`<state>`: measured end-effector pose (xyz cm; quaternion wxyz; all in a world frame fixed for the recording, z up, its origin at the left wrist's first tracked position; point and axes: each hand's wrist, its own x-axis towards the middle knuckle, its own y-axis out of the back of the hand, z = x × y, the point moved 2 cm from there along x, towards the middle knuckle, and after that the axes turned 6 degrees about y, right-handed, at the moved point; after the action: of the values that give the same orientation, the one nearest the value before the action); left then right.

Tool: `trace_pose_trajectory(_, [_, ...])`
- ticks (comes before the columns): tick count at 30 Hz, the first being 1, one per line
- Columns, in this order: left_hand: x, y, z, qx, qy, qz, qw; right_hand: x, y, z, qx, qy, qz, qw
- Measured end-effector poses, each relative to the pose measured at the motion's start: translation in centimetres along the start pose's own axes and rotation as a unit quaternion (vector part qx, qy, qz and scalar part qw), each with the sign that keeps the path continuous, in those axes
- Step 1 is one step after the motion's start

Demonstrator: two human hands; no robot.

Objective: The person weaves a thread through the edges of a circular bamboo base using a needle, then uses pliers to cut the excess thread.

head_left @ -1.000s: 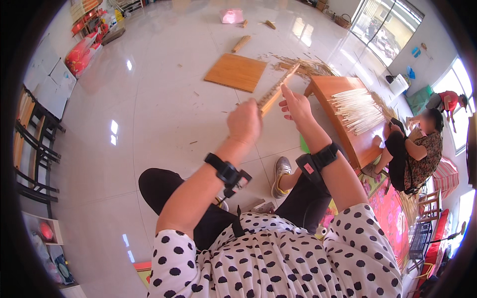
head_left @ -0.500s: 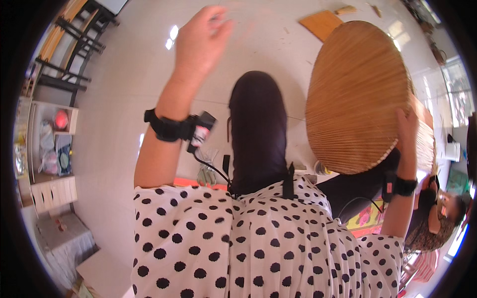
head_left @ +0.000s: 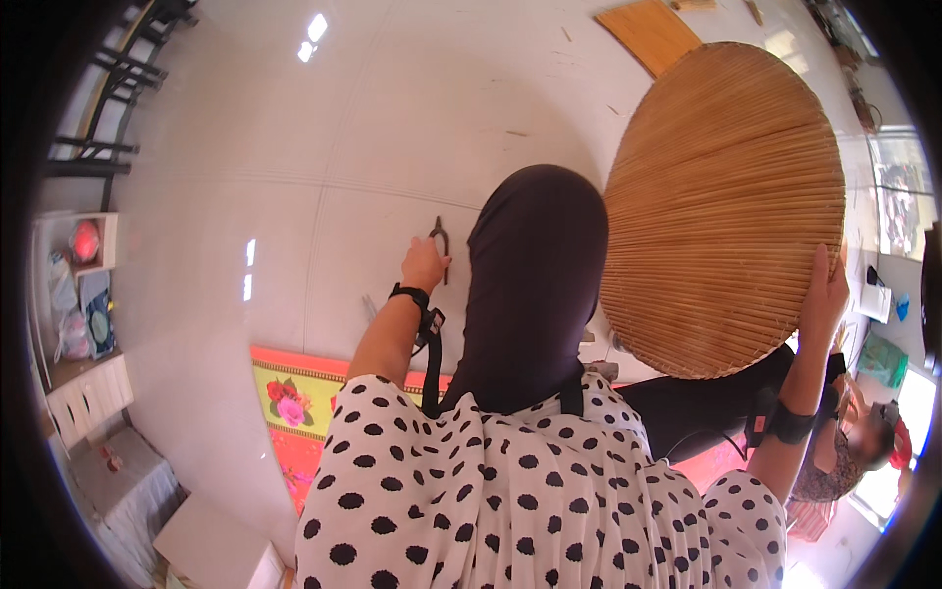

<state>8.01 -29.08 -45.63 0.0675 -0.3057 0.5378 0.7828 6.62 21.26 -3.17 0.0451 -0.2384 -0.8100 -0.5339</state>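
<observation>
Low beside my raised dark-trousered knee, my left hand (head_left: 424,265) is closed on a small dark pair of pliers (head_left: 439,228). Its jaws point away from me, and one handle stands out beside my fingers. On the right, my right hand (head_left: 824,294) grips the edge of a large round tan disc (head_left: 721,211) made of many thin bamboo-like strips. The disc is tilted up beside my knee, its broad face turned toward me. Its underside is hidden, and so are some of my right fingers behind the rim.
A flowered red and yellow mat (head_left: 294,412) lies at the lower left. Beyond the disc a flat wooden board (head_left: 648,34) rests on the pale tiled floor, with thin scraps (head_left: 515,133) scattered nearby. Another person (head_left: 834,456) sits far right. Shelves (head_left: 88,294) stand along the left.
My left hand has come down and back from its raised place to beside my knee, and now holds the pliers. The disc has turned its face more toward me, still in my right hand.
</observation>
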Motion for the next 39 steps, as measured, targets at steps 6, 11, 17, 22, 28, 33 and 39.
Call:
trace_pose_trajectory(6, [4.4, -6.1, -0.4, -0.080, -0.060, 0.015, 0.995, -4.0, 0.5, -2.1, -0.050, -0.002, 0.015, 0.999])
trace_pose_trajectory(11, [6.0, -5.1, -6.1, -0.231, 0.017, 0.009, 0.973, -3.8, -2.0, -5.4, 0.089, -0.006, 0.052, 0.995])
trace_pose_trajectory(17, [6.0, 6.9, -5.2, -0.711, -0.029, -0.069, 0.699, -5.0, -0.8, -5.4, 0.067, -0.018, 0.032, 0.997])
trace_pose_trajectory(22, [-5.0, 27.1, 6.1, -0.715, -0.203, 0.060, 0.666, -6.7, -0.5, -6.4, 0.020, 0.022, 0.033, 0.999])
trace_pose_trajectory(28, [-19.5, 29.4, 20.7, -0.697, -0.340, 0.007, 0.632, -9.0, 0.2, -7.0, 0.025, 0.014, 0.016, 0.999])
trace_pose_trajectory(33, [-25.3, 18.4, 26.5, -0.611, -0.275, -0.339, 0.661, -9.8, 0.8, -6.5, 0.045, 0.001, 0.014, 0.999])
trace_pose_trajectory(39, [-27.5, 14.8, 29.1, -0.468, -0.416, -0.256, 0.737, -10.2, 1.8, -5.3, 0.049, -0.004, 0.032, 0.998])
